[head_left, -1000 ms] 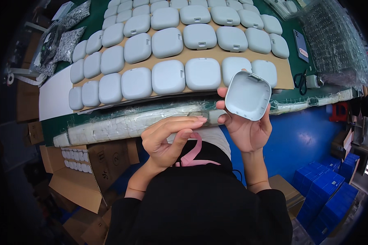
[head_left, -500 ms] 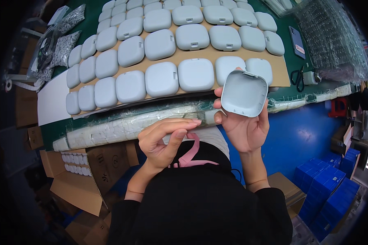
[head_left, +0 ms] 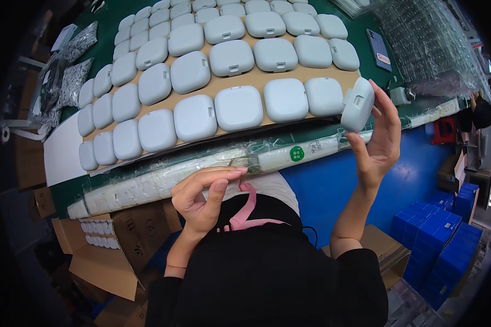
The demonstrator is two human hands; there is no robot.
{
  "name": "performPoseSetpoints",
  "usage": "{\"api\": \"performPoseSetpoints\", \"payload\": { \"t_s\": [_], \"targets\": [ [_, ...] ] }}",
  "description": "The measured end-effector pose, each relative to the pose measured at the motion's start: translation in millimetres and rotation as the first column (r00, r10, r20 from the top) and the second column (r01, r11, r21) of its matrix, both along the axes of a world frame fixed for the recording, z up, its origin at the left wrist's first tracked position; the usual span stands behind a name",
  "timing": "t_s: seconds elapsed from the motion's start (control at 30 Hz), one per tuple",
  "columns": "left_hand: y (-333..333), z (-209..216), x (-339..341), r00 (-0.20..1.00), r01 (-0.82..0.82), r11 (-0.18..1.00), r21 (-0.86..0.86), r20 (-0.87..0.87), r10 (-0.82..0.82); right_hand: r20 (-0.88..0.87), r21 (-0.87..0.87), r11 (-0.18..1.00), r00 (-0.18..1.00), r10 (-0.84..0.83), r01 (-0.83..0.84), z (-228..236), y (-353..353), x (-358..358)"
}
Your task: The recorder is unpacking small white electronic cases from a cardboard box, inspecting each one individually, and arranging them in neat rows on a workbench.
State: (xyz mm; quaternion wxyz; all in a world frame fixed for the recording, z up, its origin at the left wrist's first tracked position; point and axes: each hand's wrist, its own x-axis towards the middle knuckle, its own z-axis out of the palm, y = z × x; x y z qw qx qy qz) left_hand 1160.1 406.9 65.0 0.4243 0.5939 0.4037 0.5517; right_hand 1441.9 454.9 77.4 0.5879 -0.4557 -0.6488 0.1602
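My right hand (head_left: 381, 133) grips a light-grey plastic shell (head_left: 359, 106) by its edges at the right end of the front row. The shell is tilted on edge, so its narrow side with a small rectangular slot shows. Rows of similar rounded-square shells (head_left: 238, 108) lie on a brown cardboard sheet (head_left: 223, 79). Low in front of the table edge, my left hand (head_left: 202, 197) is closed, its fingers together and bent toward the thumb. Whatever lies inside those fingers is hidden.
A plastic-wrapped white roll (head_left: 169, 174) runs along the table's front edge. Phone (head_left: 378, 50) and stacked clear plastic trays (head_left: 431, 49) are at the right. Bags of small parts (head_left: 75, 82) lie left. An open carton (head_left: 106, 267) and blue boxes (head_left: 425, 234) stand below.
My right hand has moved right and turned the shell from showing its hollow inside to edge-on. My left hand has shifted slightly left and down. The whole view has shifted a little.
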Motion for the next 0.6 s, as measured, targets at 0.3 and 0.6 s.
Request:
{"api": "performPoseSetpoints", "payload": {
  "t_s": [0.3, 0.6],
  "targets": [
    [1, 1, 4, 1.0, 0.002, 1.0, -0.021, -0.004, -0.002, 0.402, -0.306, 0.952, 0.904, 0.147, -0.019, 16, 35, 73],
    [4, 0, 9, 1.0, -0.001, 0.999, -0.039, -0.009, 0.001, 0.368, -0.364, 0.929, 0.908, 0.202, -0.059, 14, 40, 69]
  ]
}}
